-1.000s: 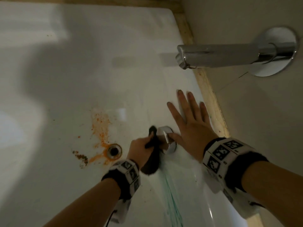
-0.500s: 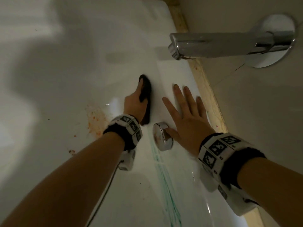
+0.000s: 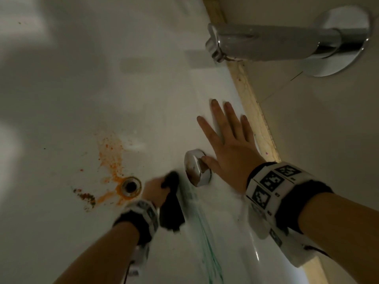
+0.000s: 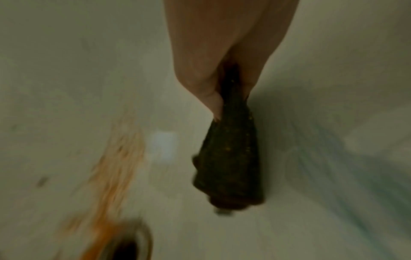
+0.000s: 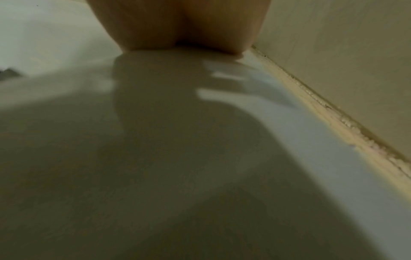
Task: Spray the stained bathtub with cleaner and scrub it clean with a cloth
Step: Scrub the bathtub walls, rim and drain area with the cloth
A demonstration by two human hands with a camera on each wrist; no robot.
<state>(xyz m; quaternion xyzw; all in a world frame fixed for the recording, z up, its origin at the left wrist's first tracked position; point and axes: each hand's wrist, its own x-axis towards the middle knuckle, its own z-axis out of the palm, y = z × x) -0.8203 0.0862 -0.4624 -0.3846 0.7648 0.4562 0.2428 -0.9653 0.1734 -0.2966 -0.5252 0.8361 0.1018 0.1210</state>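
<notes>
The white bathtub (image 3: 71, 89) carries an orange stain (image 3: 111, 158) that runs down to the drain (image 3: 130, 186), with a brown smear (image 3: 87, 196) to its left. My left hand (image 3: 154, 190) grips a dark cloth (image 3: 171, 206) against the tub wall, just right of the drain and left of the chrome overflow cap (image 3: 196, 171). In the left wrist view the fingers pinch the cloth (image 4: 229, 158), and the stain (image 4: 115, 167) is a blur. My right hand (image 3: 227, 140) lies flat with spread fingers on the tub wall, thumb beside the cap.
A chrome spout (image 3: 266, 43) sticks out from the wall at upper right. A beige caulk strip (image 3: 254, 113) runs along the tub's rim by the tiled wall (image 3: 328, 119). Green streaks (image 3: 209, 251) run down the tub below the cap.
My left hand with the cloth has swept back down from beside the right hand's fingers to the spot by the drain. The right hand stays flat in place.
</notes>
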